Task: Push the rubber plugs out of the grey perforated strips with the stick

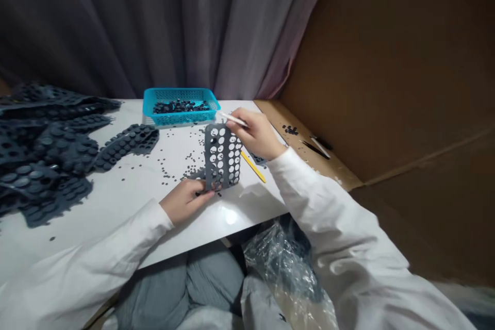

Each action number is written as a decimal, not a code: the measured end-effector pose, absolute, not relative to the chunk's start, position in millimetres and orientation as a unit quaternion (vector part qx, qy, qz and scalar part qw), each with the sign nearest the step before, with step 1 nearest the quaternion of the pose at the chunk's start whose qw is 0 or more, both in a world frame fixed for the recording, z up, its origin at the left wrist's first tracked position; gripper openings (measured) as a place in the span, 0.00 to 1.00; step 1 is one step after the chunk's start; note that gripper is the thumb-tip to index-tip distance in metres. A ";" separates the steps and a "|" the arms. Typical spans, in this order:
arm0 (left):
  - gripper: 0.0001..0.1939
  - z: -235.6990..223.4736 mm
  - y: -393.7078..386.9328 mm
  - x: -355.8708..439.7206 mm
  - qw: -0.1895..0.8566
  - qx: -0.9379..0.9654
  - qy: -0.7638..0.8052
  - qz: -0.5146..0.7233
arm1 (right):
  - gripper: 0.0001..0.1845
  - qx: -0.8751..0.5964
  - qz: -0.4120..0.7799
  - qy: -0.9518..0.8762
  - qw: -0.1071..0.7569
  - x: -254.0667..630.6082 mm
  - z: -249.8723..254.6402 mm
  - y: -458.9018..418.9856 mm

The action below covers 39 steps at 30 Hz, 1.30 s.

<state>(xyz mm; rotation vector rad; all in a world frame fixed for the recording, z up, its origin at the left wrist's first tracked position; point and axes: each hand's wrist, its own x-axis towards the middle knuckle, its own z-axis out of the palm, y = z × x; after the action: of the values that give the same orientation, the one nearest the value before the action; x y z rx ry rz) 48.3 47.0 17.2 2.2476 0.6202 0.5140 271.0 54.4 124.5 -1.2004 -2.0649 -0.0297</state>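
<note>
My left hand (189, 198) is closed on the lower edge of a dark grey perforated rubber sheet (227, 157), which stands upright above the table. White shows through its rows of round holes. Pinched in my right hand (253, 131) is a thin white stick-like tool (235, 119), its tip pointing left, just above the sheet's top edge. What the tip is for cannot be made out. Small black bits (193, 167) lie scattered on the table around the sheet. To the right of the sheet rests a yellow stick (253, 166).
A blue plastic basket (181, 118) holding small black pieces stands at the back of the white table (116, 206). Dark studded rubber sheets (50, 154) are heaped at left. Black and white pen-like tools (317, 148) lie on the brown board at right. Clear plastic (286, 263) hangs below the edge.
</note>
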 end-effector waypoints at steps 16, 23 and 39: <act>0.29 -9.2 -28.2 -9.4 0.148 0.946 0.281 0.059 | 0.20 -0.510 0.131 -0.847 0.077 243.3 17.1 78.7; 0.23 -2.6 -21.4 -3.4 0.183 0.931 0.301 0.096 | 0.10 -0.541 0.192 -0.819 0.016 240.3 28.1 89.5; 0.27 21.6 126.5 99.2 0.393 0.694 0.419 0.434 | 0.13 -0.461 0.134 -0.795 0.370 309.7 217.3 141.3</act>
<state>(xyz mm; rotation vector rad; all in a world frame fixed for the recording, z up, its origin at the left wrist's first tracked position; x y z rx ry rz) 99.2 126.5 21.6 1.7610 1.0642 1.1012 309.7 141.3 217.3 -1.1821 -2.0403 0.3435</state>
